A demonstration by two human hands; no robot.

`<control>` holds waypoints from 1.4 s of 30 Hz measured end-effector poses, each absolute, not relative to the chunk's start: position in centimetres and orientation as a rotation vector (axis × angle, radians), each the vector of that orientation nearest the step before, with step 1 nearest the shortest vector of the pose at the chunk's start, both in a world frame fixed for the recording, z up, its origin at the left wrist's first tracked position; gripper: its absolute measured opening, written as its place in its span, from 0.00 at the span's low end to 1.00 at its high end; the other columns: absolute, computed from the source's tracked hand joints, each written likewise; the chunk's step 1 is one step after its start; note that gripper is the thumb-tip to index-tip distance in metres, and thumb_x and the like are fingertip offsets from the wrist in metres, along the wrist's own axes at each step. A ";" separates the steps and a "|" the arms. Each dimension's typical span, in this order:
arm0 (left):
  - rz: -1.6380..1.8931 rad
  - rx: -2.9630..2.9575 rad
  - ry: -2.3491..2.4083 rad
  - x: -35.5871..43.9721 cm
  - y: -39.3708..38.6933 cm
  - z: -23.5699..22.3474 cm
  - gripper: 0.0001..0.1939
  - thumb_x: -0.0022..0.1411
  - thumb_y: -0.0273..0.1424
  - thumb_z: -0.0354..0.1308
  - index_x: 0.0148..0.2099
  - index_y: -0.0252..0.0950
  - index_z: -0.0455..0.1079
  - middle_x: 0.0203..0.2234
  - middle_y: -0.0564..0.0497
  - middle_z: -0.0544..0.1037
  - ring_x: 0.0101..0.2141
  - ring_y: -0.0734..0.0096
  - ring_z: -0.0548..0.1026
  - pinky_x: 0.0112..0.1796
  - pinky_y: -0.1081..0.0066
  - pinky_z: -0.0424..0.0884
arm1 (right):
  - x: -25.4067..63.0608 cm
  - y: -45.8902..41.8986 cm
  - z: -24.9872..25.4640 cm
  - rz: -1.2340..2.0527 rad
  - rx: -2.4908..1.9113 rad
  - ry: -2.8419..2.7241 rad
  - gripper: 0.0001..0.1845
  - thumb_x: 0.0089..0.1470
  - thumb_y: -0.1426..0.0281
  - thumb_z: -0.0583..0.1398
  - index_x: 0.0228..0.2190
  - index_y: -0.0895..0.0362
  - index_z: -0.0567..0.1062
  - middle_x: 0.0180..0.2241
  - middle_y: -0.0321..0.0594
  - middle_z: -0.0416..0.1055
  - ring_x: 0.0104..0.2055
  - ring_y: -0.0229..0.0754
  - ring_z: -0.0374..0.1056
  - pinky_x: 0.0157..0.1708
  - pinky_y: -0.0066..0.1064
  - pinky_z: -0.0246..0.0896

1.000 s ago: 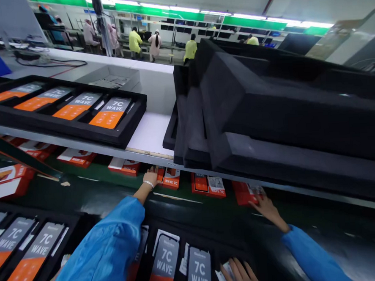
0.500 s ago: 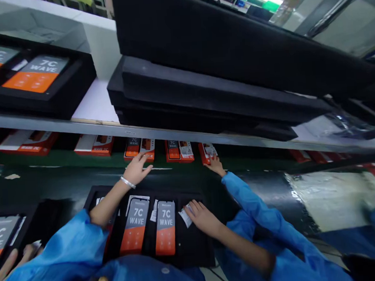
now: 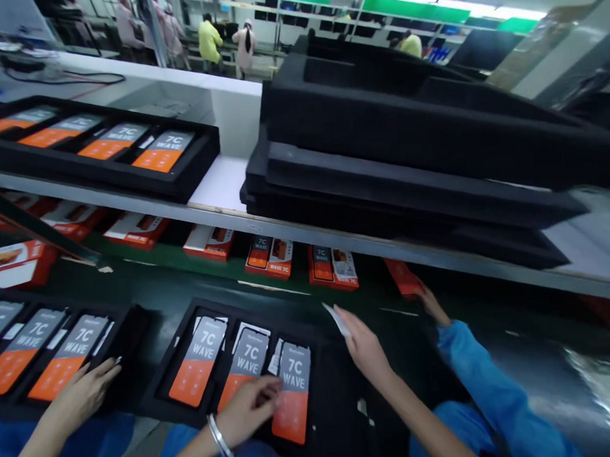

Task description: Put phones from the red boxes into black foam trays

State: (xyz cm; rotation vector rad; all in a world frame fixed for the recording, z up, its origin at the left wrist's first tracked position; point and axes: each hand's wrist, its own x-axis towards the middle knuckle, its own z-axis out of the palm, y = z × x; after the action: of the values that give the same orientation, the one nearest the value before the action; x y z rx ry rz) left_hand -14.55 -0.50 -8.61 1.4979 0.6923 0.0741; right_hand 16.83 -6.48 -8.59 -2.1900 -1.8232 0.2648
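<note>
My left hand [image 3: 251, 407], with a silver bracelet at the wrist, is loosely curled over the left edge of a grey-and-orange phone [image 3: 294, 388] marked 7C WAVE. No object shows between its fingers. Raised above the right part of the black foam tray [image 3: 336, 392], my right hand [image 3: 366, 345] pinches a small thin white packet [image 3: 337, 321]. Two more phones lie in slots of the same tray: one at the left [image 3: 198, 362] and one in the middle [image 3: 248, 359], partly covered by my left hand. White printed packets [image 3: 276, 358] poke out beside the phones.
A co-worker's hand [image 3: 82, 394] rests by another phone tray [image 3: 120, 336] at the left. Another person's hand [image 3: 434, 307] touches a red box [image 3: 404, 277] on the right. Several phone boxes [image 3: 333, 265] line up beneath a shelf [image 3: 216, 217] bearing stacked black foam [image 3: 382, 134].
My left hand has come back from the boxes under the shelf to the phones. My right hand has lifted the white packet off the tray. The view has shifted left and up.
</note>
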 end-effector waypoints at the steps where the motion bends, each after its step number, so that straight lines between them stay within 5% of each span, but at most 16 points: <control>1: 0.047 1.468 0.676 -14.4 -1.4 -8.9 0.25 0.60 0.37 0.52 0.57 0.32 0.64 0.51 0.41 0.71 0.51 0.61 0.70 0.51 0.65 0.66 | 16.9 -3.0 -8.9 0.289 -2.240 -1.762 0.30 0.55 0.80 0.44 0.59 0.57 0.61 0.60 0.43 0.57 0.62 0.41 0.52 0.62 0.39 0.48; 5: 0.044 1.478 0.680 -13.7 -3.0 -10.7 0.36 0.53 0.39 0.60 0.63 0.37 0.58 0.63 0.43 0.55 0.62 0.54 0.54 0.61 0.59 0.52 | 16.2 11.2 -12.2 0.390 -2.320 -1.724 0.29 0.55 0.80 0.47 0.58 0.61 0.61 0.63 0.47 0.52 0.66 0.46 0.43 0.63 0.41 0.43; 11: 0.237 1.360 0.825 -13.5 -3.1 -12.5 0.23 0.62 0.42 0.53 0.58 0.42 0.62 0.58 0.44 0.63 0.56 0.57 0.63 0.56 0.51 0.59 | 15.9 18.5 -15.1 0.565 -2.400 -1.585 0.33 0.50 0.70 0.61 0.57 0.58 0.61 0.62 0.53 0.50 0.63 0.59 0.46 0.58 0.59 0.41; 15: 0.208 1.314 0.856 -13.2 -3.7 -13.2 0.32 0.55 0.39 0.60 0.61 0.40 0.59 0.59 0.42 0.62 0.59 0.53 0.60 0.59 0.55 0.55 | 16.5 11.3 -12.9 0.625 -2.275 -1.505 0.29 0.54 0.69 0.55 0.58 0.58 0.61 0.57 0.51 0.62 0.57 0.48 0.60 0.55 0.42 0.54; 17: 0.206 1.261 0.898 -12.8 -4.0 -13.7 0.38 0.53 0.39 0.61 0.64 0.35 0.55 0.60 0.39 0.61 0.59 0.52 0.59 0.60 0.58 0.53 | 15.3 4.4 -11.5 0.677 -2.232 -1.430 0.22 0.58 0.64 0.49 0.50 0.59 0.70 0.42 0.46 0.74 0.42 0.43 0.71 0.45 0.34 0.64; 19: 0.225 1.157 0.965 -12.4 -3.9 -14.1 0.40 0.53 0.42 0.58 0.64 0.29 0.53 0.57 0.36 0.64 0.57 0.53 0.62 0.59 0.60 0.56 | 12.7 -3.2 -10.9 0.702 -2.227 -1.336 0.22 0.58 0.60 0.48 0.40 0.58 0.76 0.35 0.45 0.76 0.37 0.44 0.72 0.40 0.33 0.67; 23: 0.252 1.026 1.023 -11.5 -3.3 -14.1 0.38 0.52 0.49 0.56 0.57 0.27 0.61 0.50 0.35 0.71 0.53 0.55 0.68 0.56 0.62 0.59 | 5.9 -14.1 -12.6 0.810 -2.135 -0.913 0.26 0.54 0.55 0.53 0.46 0.60 0.75 0.39 0.47 0.75 0.41 0.45 0.72 0.43 0.33 0.67; 28: 0.251 1.120 0.943 -10.4 -3.2 -13.9 0.24 0.52 0.49 0.58 0.43 0.36 0.73 0.44 0.43 0.77 0.51 0.52 0.70 0.57 0.57 0.57 | 2.0 -15.6 -14.6 0.954 -1.914 -0.488 0.37 0.45 0.48 0.58 0.49 0.62 0.73 0.45 0.51 0.70 0.47 0.49 0.68 0.47 0.35 0.65; 36: 0.284 0.681 0.751 -10.3 -4.6 -14.3 0.31 0.53 0.52 0.58 0.49 0.33 0.68 0.46 0.41 0.76 0.48 0.56 0.73 0.52 0.59 0.65 | 3.0 -15.0 -12.8 1.141 -1.640 -0.281 0.32 0.48 0.50 0.60 0.50 0.55 0.72 0.55 0.44 0.65 0.58 0.48 0.58 0.59 0.39 0.49; 42: 0.243 0.461 0.677 -11.7 -4.0 -12.8 0.27 0.52 0.49 0.62 0.47 0.35 0.68 0.42 0.44 0.78 0.44 0.59 0.76 0.47 0.59 0.69 | 2.0 -13.9 -11.4 1.101 -1.727 -0.436 0.40 0.48 0.47 0.59 0.56 0.57 0.65 0.48 0.45 0.71 0.50 0.49 0.66 0.51 0.36 0.61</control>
State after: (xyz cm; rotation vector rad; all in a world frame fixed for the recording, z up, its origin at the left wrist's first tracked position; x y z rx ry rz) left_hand -11.73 -3.98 -12.85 0.4605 0.6773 0.2430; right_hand 2.03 -13.93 -11.38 -1.7273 -0.4361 1.1012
